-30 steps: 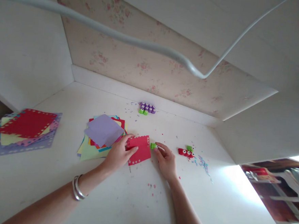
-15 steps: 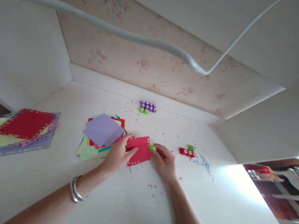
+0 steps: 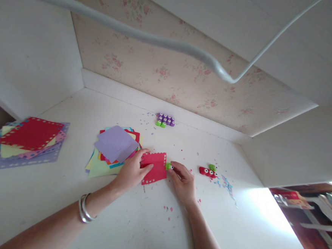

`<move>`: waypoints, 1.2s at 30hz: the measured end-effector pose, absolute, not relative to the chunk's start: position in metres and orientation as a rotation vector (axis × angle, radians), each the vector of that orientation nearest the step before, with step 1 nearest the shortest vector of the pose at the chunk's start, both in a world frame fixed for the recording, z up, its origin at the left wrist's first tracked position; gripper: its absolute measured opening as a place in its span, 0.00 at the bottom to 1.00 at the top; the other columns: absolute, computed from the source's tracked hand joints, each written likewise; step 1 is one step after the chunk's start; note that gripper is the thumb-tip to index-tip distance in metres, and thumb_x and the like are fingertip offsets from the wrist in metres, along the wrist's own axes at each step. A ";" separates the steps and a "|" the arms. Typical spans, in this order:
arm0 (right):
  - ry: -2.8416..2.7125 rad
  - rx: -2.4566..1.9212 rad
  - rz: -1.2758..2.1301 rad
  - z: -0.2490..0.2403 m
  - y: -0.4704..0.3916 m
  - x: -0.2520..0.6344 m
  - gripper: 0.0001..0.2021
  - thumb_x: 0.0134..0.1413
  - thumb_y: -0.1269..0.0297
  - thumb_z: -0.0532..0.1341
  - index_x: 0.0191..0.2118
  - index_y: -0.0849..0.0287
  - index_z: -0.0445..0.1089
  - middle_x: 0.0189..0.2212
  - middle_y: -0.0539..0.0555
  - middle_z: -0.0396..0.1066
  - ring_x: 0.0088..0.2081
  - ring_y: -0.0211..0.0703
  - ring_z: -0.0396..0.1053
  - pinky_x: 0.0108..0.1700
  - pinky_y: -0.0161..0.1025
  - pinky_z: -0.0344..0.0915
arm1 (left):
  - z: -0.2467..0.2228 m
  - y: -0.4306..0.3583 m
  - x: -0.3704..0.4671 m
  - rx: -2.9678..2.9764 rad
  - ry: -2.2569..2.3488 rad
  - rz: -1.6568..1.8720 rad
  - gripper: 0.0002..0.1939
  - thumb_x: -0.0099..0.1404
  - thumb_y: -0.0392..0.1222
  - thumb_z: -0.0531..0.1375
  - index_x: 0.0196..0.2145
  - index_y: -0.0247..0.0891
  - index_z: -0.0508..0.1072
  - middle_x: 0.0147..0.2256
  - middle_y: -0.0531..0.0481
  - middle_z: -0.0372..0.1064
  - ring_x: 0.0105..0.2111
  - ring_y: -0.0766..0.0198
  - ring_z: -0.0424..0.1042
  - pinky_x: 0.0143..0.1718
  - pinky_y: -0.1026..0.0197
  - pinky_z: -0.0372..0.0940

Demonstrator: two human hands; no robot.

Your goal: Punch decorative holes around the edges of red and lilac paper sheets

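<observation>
My left hand [image 3: 132, 171] grips a red sheet [image 3: 157, 168] by its left side, thumb on top. Small punched holes run along the sheet's top, right and bottom edges. At the sheet's right edge is a small green punch [image 3: 168, 166], pinched between the fingers of my right hand [image 3: 183, 182]. Just behind my left hand lies a pile of coloured sheets topped by a purple one [image 3: 116, 143].
Sheets with punched edges [image 3: 31, 134] are stacked at the left. Purple and green punches [image 3: 166, 119] stand near the wall. Red punches [image 3: 208, 172] and a green one [image 3: 213, 167] sit at the right, among paper bits. A white cable [image 3: 160, 44] crosses above.
The view has shifted slightly. Both hands keep their hold, and the green punch stays at the red sheet's right edge.
</observation>
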State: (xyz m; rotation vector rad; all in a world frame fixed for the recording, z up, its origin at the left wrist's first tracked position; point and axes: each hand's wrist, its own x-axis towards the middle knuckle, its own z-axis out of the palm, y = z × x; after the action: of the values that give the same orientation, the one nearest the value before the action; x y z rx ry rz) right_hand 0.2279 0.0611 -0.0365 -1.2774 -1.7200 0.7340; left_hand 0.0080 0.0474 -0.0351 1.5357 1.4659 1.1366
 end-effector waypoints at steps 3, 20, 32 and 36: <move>-1.761 -1.265 0.693 -0.035 0.060 0.227 0.08 0.55 0.62 0.62 0.41 0.54 0.75 0.44 0.57 0.74 0.45 0.47 0.72 0.48 0.47 0.70 | -0.034 0.047 0.008 1.540 1.468 1.135 0.23 0.61 0.43 0.59 0.53 0.39 0.63 0.47 0.43 0.71 0.46 0.55 0.72 0.47 0.53 0.66; -1.826 -1.212 0.572 -0.028 0.059 0.225 0.07 0.56 0.64 0.61 0.40 0.53 0.76 0.43 0.56 0.74 0.45 0.47 0.72 0.48 0.47 0.69 | -0.030 0.047 0.008 1.514 1.504 1.139 0.22 0.60 0.43 0.60 0.52 0.38 0.64 0.46 0.44 0.72 0.44 0.56 0.73 0.48 0.53 0.66; -1.826 -1.185 0.574 -0.028 0.058 0.226 0.06 0.56 0.63 0.61 0.39 0.52 0.75 0.43 0.56 0.74 0.45 0.47 0.71 0.48 0.47 0.70 | -0.030 0.048 0.007 1.474 1.462 1.131 0.22 0.60 0.43 0.59 0.52 0.38 0.63 0.44 0.45 0.72 0.42 0.57 0.74 0.46 0.54 0.67; -1.859 -1.179 0.598 -0.027 0.058 0.226 0.07 0.56 0.63 0.62 0.40 0.53 0.75 0.42 0.56 0.74 0.44 0.47 0.72 0.47 0.46 0.70 | -0.032 0.048 0.009 1.515 1.470 1.127 0.22 0.60 0.42 0.59 0.52 0.39 0.63 0.45 0.45 0.72 0.41 0.57 0.74 0.46 0.54 0.66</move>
State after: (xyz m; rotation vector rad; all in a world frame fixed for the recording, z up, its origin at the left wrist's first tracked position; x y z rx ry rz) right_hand 0.2256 0.0579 -0.0270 -1.1791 -1.8591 0.5976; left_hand 0.0087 0.0478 -0.0321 1.5151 1.4700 1.1266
